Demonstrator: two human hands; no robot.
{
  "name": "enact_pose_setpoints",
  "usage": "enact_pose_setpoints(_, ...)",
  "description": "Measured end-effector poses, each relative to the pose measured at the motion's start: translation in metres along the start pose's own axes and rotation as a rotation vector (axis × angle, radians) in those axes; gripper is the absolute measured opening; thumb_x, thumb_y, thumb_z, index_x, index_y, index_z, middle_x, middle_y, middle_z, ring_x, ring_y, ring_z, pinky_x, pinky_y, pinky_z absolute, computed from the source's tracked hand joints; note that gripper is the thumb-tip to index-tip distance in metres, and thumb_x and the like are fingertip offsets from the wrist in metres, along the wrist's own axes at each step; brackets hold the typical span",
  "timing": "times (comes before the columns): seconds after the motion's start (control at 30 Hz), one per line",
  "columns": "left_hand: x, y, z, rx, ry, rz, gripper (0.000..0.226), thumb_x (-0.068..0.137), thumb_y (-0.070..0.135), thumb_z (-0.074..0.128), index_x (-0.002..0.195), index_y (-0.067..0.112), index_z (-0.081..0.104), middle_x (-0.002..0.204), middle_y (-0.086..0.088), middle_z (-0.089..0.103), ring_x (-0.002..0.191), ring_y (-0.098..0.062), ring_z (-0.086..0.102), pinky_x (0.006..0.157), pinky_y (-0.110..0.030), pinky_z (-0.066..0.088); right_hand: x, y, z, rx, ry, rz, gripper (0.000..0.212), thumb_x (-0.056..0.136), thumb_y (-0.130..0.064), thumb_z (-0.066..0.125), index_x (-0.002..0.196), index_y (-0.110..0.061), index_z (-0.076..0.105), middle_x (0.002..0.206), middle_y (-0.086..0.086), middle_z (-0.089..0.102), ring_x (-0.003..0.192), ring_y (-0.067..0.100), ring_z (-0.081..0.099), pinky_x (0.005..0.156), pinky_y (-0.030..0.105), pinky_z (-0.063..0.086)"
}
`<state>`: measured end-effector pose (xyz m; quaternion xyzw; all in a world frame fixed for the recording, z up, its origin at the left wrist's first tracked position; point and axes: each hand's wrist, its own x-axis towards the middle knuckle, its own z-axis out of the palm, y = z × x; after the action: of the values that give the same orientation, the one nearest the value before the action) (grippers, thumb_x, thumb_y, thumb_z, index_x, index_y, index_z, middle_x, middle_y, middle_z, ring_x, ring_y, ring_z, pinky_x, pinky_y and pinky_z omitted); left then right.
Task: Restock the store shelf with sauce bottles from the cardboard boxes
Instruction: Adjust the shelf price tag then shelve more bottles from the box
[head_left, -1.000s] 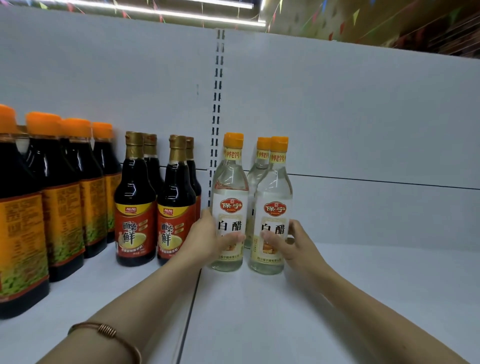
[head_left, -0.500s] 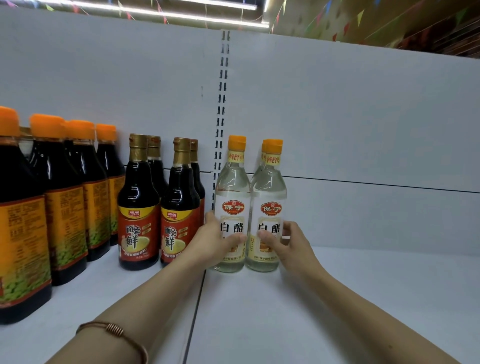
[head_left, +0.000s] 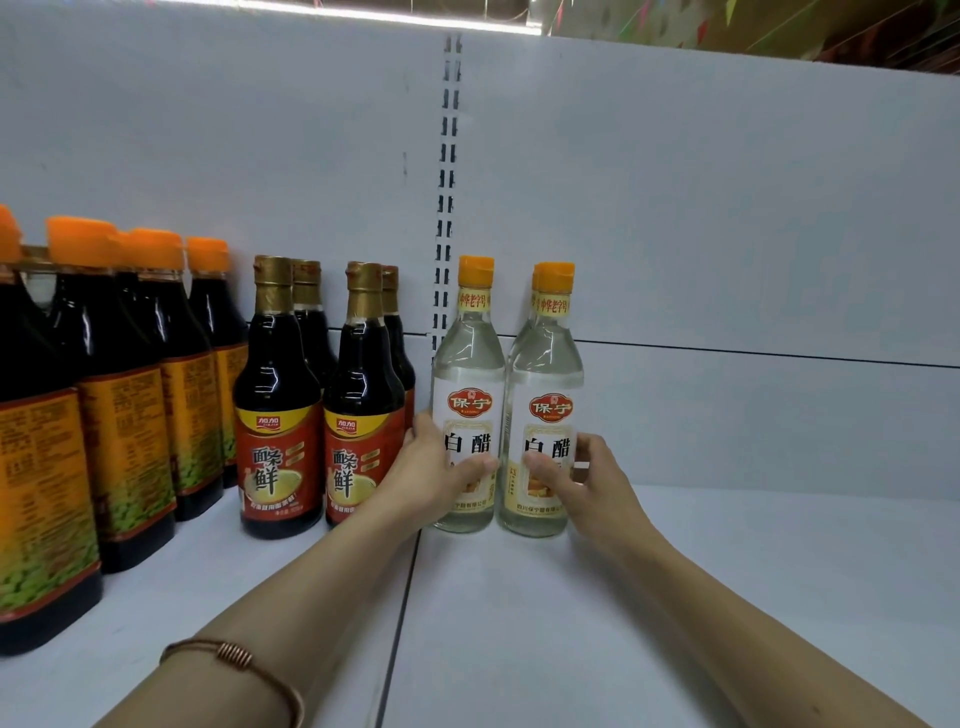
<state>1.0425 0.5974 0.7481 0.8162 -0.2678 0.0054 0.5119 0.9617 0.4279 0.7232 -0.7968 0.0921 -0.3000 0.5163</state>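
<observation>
2 vinegar bottles (head_left: 467, 410) (3rd behind), L hand (head_left: 434, 475), R hand (head_left: 589, 480) gripping

One view only for me, head cam, wide-angle (straight edges bow near the borders). It sits above and behind both forearms, facing forward and a little down into the shelf (head_left: 675, 597), square-ish to the back panel (head_left: 727, 208). Close range: the left hand (head_left: 431, 473) and right hand (head_left: 587, 483) land mid-frame, arms run off the bottom edge. The slotted upright (head_left: 445, 208) is near centre, so I'm aimed at the seam between two bays. Dark bottles (head_left: 280, 415) at left loom large and cropped. Top edge catches a ceiling light strip. No second view, so nothing overlaps.
</observation>
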Motion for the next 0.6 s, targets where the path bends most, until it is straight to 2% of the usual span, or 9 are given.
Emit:
enact_pose_setpoints(0.17, -0.001, 0.0, 0.002, -0.022, -0.008, 0.0, 0.072, 0.085, 0.029, 0.071, 0.139, 0.012, 0.026, 0.133, -0.003, 0.052, 0.121, -0.021, 0.054, 0.09, -0.03, 0.047, -0.004, -0.004, 0.0, 0.005, -0.009, 0.018, 0.064, 0.071, -0.055, 0.068, 0.119, -0.019, 0.046, 0.122, -0.001, 0.057, 0.101, 0.008, 0.062, 0.071, 0.018, 0.052)
enact_pose_setpoints(0.27, -0.003, 0.001, 0.002, -0.04, -0.012, 0.005, 0.082, 0.084, 0.025, 0.073, 0.145, 0.015, 0.02, 0.135, -0.003, 0.052, 0.122, -0.021, 0.054, 0.094, -0.032, 0.048, -0.011, -0.014, 0.0, -0.023, -0.009, 0.02, 0.045, 0.084, -0.042, 0.069, 0.116, -0.019, 0.048, 0.119, -0.001, 0.059, 0.097, 0.006, 0.062, 0.069, 0.015, 0.052)
enact_pose_setpoints(0.37, -0.015, -0.001, 0.005, -0.064, 0.002, 0.022, 0.096, 0.084, 0.019, 0.072, 0.151, 0.028, 0.004, 0.145, -0.005, 0.044, 0.126, -0.021, 0.051, 0.103, -0.044, 0.046, -0.019, -0.024, 0.0, -0.075, -0.023, 0.05, 0.019, 0.089, -0.038, 0.065, 0.097, -0.028, 0.051, 0.101, -0.01, 0.063, 0.086, 0.002, 0.063, 0.072, 0.017, 0.051)
enact_pose_setpoints(0.4, -0.021, 0.001, 0.008, -0.066, 0.003, 0.02, 0.098, 0.086, 0.018, 0.069, 0.152, 0.027, -0.002, 0.147, -0.005, 0.041, 0.128, -0.02, 0.049, 0.105, -0.043, 0.045, -0.023, -0.027, -0.001, -0.106, -0.027, 0.058, 0.021, 0.089, -0.042, 0.064, 0.099, -0.027, 0.054, 0.101, -0.009, 0.064, 0.089, 0.006, 0.064, 0.076, 0.022, 0.053)
enact_pose_setpoints(0.43, -0.026, 0.001, 0.009, -0.059, 0.004, 0.016, 0.097, 0.089, 0.017, 0.066, 0.152, 0.024, -0.008, 0.148, -0.005, 0.039, 0.128, -0.02, 0.048, 0.105, -0.037, 0.043, -0.028, -0.028, -0.002, -0.147, -0.027, 0.069, 0.036, 0.087, -0.048, 0.063, 0.109, -0.021, 0.056, 0.111, -0.003, 0.063, 0.098, 0.013, 0.065, 0.083, 0.028, 0.054)
enact_pose_setpoints(0.5, -0.038, 0.005, 0.01, -0.032, 0.004, 0.022, 0.096, 0.092, 0.016, 0.062, 0.152, 0.015, -0.013, 0.149, -0.003, 0.039, 0.129, -0.018, 0.047, 0.1, -0.029, 0.041, -0.042, -0.033, -0.004, -0.223, -0.03, 0.113, 0.07, 0.087, -0.054, 0.06, 0.138, -0.01, 0.042, 0.141, 0.007, 0.044, 0.123, 0.023, 0.052, 0.102, 0.035, 0.045)
enact_pose_setpoints(0.53, -0.044, 0.007, 0.009, -0.009, 0.006, 0.038, 0.093, 0.092, 0.015, 0.062, 0.152, 0.013, -0.009, 0.148, 0.0, 0.04, 0.127, -0.016, 0.048, 0.099, -0.028, 0.041, -0.051, -0.037, -0.006, -0.237, -0.031, 0.136, 0.08, 0.089, -0.054, 0.057, 0.147, -0.008, 0.028, 0.148, 0.008, 0.03, 0.132, 0.025, 0.043, 0.106, 0.035, 0.038)
enact_pose_setpoints(0.6, -0.057, 0.013, 0.002, 0.032, 0.019, 0.072, 0.072, 0.09, 0.009, 0.062, 0.148, 0.01, 0.02, 0.135, 0.006, 0.048, 0.122, -0.013, 0.051, 0.093, -0.024, 0.043, -0.069, -0.041, -0.008, -0.225, -0.023, 0.136, 0.089, 0.09, -0.054, 0.055, 0.153, -0.01, 0.011, 0.154, 0.008, 0.015, 0.138, 0.024, 0.035, 0.11, 0.035, 0.033)
